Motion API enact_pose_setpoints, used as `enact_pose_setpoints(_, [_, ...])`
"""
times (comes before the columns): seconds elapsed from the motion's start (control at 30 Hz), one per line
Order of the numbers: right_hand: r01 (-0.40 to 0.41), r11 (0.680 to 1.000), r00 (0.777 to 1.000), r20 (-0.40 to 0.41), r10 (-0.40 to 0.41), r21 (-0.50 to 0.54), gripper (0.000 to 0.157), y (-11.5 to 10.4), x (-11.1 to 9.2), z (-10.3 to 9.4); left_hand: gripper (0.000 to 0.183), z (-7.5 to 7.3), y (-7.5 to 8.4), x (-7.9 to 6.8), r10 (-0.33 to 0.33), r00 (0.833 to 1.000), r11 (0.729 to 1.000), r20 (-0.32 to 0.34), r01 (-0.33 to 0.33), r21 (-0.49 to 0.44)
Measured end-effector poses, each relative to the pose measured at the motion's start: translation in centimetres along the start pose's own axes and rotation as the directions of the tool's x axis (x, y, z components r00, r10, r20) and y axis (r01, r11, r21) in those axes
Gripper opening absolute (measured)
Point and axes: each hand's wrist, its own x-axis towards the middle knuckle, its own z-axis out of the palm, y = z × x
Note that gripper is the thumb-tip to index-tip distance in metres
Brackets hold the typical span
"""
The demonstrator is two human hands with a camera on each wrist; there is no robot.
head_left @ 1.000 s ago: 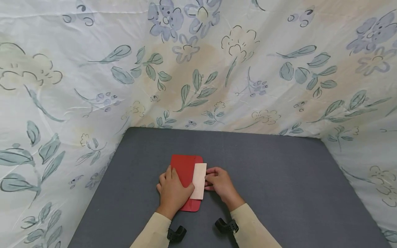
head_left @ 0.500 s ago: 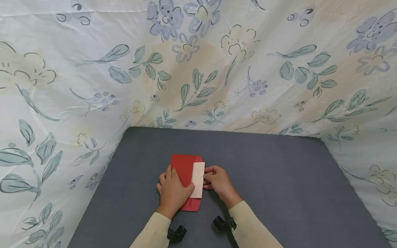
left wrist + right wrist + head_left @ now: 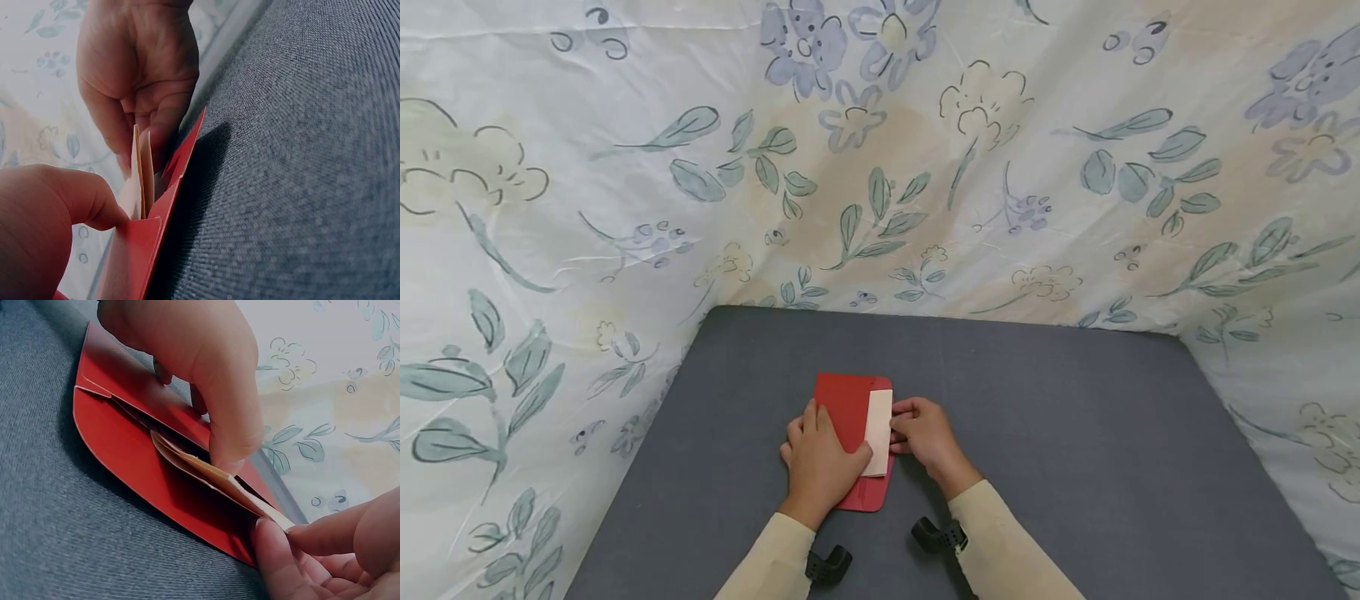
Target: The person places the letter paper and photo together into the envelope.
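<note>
A red envelope point(image 3: 844, 400) lies on the dark table with its open side to the right. My left hand point(image 3: 820, 462) holds it from the left, fingers over its face. In the right wrist view, the left thumb point(image 3: 234, 419) reaches into the opening, beside the paper. A folded cream paper point(image 3: 878, 433) sits partly in that opening, its layers visible edge-on in the left wrist view. My right hand point(image 3: 932, 437) pinches the paper's outer edge between thumb and fingers. The part of the paper inside the envelope is hidden.
A grey fabric-covered table point(image 3: 1037, 450) spreads around the hands. Floral cloth point(image 3: 880, 167) hangs behind it and along both sides. Each wrist wears a black camera mount, such as the right one point(image 3: 938, 536).
The right hand has shifted slightly left and away from me, and the cream paper has moved with it, further over the envelope. The left hand stays about where it was.
</note>
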Motion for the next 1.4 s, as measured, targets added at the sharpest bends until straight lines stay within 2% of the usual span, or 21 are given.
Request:
enact_pose_setpoints(0.47, [-0.013, 1.000, 0.999, -0.041, 0.012, -0.015, 0.024, 0.0, 0.4, -0.1, 0.095, 0.3, -0.1, -0.2, -0.005, 1.000, 1.000, 0.003, 0.005, 0.016])
enact_pose_setpoints(0.9, [-0.014, 1.000, 1.000, -0.026, 0.015, 0.020, 0.026, -0.1, 0.9, 0.4, 0.095, 0.3, 0.0, -0.4, 0.003, 1.000, 1.000, -0.012, -0.003, 0.009])
enact_pose_setpoints(1.4, [-0.018, 1.000, 0.999, -0.030, 0.018, 0.005, 0.026, -0.4, 0.8, 1.1, 0.095, 0.3, 0.0, -0.6, 0.007, 1.000, 1.000, -0.025, -0.007, 0.004])
